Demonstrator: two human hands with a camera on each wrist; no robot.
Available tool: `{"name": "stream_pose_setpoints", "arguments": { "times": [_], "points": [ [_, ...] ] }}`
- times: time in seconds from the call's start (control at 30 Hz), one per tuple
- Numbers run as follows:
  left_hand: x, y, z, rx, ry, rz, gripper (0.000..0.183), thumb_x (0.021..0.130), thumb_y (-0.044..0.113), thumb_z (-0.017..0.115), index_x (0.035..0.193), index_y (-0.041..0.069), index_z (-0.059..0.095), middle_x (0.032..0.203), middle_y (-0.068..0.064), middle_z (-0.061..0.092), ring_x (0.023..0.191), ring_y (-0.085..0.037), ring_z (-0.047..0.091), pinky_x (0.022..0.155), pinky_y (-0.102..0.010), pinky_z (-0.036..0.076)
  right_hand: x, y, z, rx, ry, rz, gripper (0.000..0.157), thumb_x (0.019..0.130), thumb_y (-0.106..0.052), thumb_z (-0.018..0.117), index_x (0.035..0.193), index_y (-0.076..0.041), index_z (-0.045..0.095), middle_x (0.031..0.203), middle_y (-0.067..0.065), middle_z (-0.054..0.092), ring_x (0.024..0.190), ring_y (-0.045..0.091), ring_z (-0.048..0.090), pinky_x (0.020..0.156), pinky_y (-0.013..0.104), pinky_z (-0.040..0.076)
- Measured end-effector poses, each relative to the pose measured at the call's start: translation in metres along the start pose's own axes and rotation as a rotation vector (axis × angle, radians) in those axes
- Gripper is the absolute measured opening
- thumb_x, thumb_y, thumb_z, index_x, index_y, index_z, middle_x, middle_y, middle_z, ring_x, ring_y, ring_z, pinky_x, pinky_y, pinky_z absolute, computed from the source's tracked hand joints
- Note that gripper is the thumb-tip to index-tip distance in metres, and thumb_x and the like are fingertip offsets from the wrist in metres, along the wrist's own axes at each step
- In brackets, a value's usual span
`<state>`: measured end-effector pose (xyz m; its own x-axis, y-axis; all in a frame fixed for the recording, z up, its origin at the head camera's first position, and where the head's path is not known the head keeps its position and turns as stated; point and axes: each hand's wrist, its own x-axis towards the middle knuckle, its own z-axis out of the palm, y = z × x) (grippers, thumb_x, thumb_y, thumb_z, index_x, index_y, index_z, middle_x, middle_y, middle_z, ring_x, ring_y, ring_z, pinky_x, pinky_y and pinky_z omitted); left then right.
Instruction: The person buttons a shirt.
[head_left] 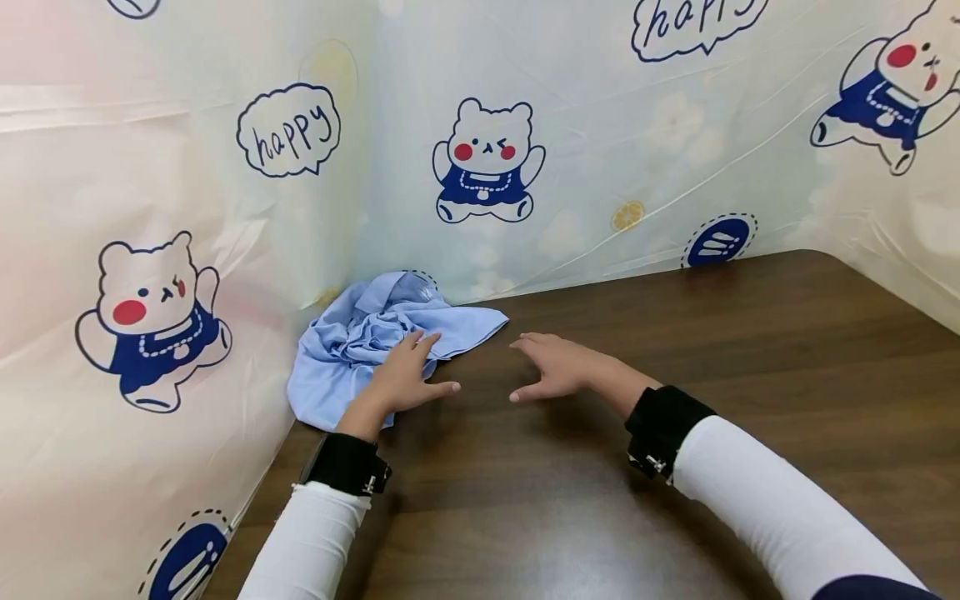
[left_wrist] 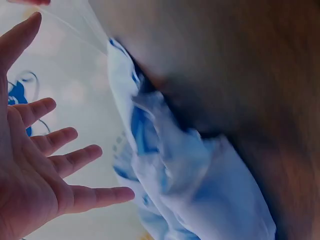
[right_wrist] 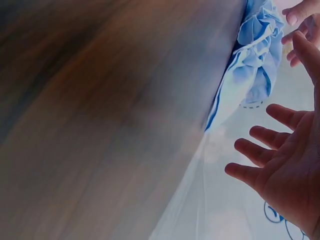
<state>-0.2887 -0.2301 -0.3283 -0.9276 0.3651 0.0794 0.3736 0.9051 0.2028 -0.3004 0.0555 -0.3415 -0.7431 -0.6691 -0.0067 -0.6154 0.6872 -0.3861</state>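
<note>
cloth (head_left: 330, 358) crumpled beneath left fingers (left_wrist: 77, 160), apart from right fingers (right_wrist: 255, 152)

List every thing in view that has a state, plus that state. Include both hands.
Blue cloth: crumpled in a loose heap on the table, one corner stretched out toward the right.
Left hand: open, fingers spread, gripping nothing.
Right hand: open, palm turned inward, holding nothing.
Table: bare in front of the hands.
Printed sheet: hanging behind the table, creased.
Black wrist bands: fastened, one on each wrist.

Blue cloth (head_left: 360, 333) blocks far left; rightward, the table (head_left: 757, 350) allows passage.
</note>
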Motion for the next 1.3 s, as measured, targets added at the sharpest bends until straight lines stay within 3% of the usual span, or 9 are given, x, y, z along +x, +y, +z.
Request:
{"name": "stream_pose_setpoints", "arguments": {
  "times": [0.3, 0.57, 0.77, 0.9, 1.0, 1.1, 1.3],
  "points": [
    [0.007, -0.04, -0.012, 0.007, -0.014, -0.116, 0.088, 0.086, 0.047, 0.071, 0.15, 0.002, 0.032, 0.147, -0.032, 0.03, 0.134, -0.048, 0.031, 0.104, -0.062, 0.032, 0.039, -0.011, 0.013, 0.011, 0.012, -0.017, 0.082, 0.09, -0.054, 0.063, 0.149, -0.004, 0.034, 0.152, 0.015, 0.035, 0.141, 0.029, 0.031, 0.112, 0.043, 0.029],
    [0.005, -0.078, -0.027, 0.01, -0.028, -0.227, 0.088, 0.085, 0.047, 0.071, 0.147, -0.003, 0.034, 0.145, -0.038, 0.028, 0.133, -0.055, 0.027, 0.104, -0.065, 0.029, 0.068, -0.016, 0.027, 0.001, 0.105, -0.014, 0.07, 0.092, -0.048, 0.062, 0.141, 0.0, 0.046, 0.143, 0.016, 0.046, 0.135, 0.031, 0.04, 0.111, 0.042, 0.032],
    [0.009, -0.113, -0.041, -0.025, -0.012, -0.368, 0.099, 0.079, 0.048, 0.076, 0.153, 0.004, 0.025, 0.15, -0.039, 0.013, 0.131, -0.063, 0.018, 0.101, -0.073, 0.024, 0.089, -0.018, 0.035, 0.039, 0.164, 0.04, 0.074, 0.092, -0.048, 0.062, 0.145, -0.001, 0.041, 0.146, 0.017, 0.043, 0.137, 0.032, 0.036, 0.112, 0.043, 0.03],
    [0.012, -0.13, -0.034, -0.069, -0.033, -0.389, 0.108, 0.076, 0.046, 0.081, 0.156, 0.01, 0.018, 0.152, -0.039, -0.002, 0.133, -0.066, 0.008, 0.101, -0.075, 0.019, 0.103, -0.022, 0.04, 0.071, 0.184, 0.073, 0.078, 0.092, -0.051, 0.062, 0.15, -0.005, 0.035, 0.151, 0.016, 0.036, 0.14, 0.032, 0.031, 0.113, 0.043, 0.028],
    [0.013, -0.133, -0.022, -0.143, -0.099, -0.375, 0.11, 0.076, 0.043, 0.082, 0.156, 0.01, 0.015, 0.153, -0.038, -0.008, 0.137, -0.06, -0.001, 0.106, -0.071, 0.015, 0.114, -0.03, 0.041, 0.083, 0.182, 0.058, 0.079, 0.092, -0.05, 0.061, 0.151, -0.006, 0.033, 0.153, 0.018, 0.033, 0.142, 0.033, 0.028, 0.113, 0.045, 0.026],
    [0.017, -0.128, -0.011, -0.182, -0.175, -0.392, 0.107, 0.077, 0.042, 0.081, 0.155, 0.006, 0.017, 0.154, -0.036, -0.005, 0.141, -0.053, -0.001, 0.11, -0.066, 0.016, 0.121, -0.038, 0.039, 0.089, 0.168, 0.026, 0.08, 0.092, -0.05, 0.062, 0.152, -0.006, 0.032, 0.153, 0.019, 0.031, 0.142, 0.034, 0.027, 0.114, 0.046, 0.025],
    [0.026, -0.115, -0.002, -0.127, -0.269, -0.418, 0.103, 0.079, 0.043, 0.079, 0.153, 0.001, 0.022, 0.155, -0.034, 0.009, 0.143, -0.048, 0.007, 0.111, -0.061, 0.019, 0.127, -0.044, 0.037, 0.05, 0.167, 0.007, 0.078, 0.092, -0.049, 0.062, 0.152, -0.008, 0.032, 0.153, 0.017, 0.033, 0.141, 0.033, 0.028, 0.114, 0.046, 0.024]
  ]
}}
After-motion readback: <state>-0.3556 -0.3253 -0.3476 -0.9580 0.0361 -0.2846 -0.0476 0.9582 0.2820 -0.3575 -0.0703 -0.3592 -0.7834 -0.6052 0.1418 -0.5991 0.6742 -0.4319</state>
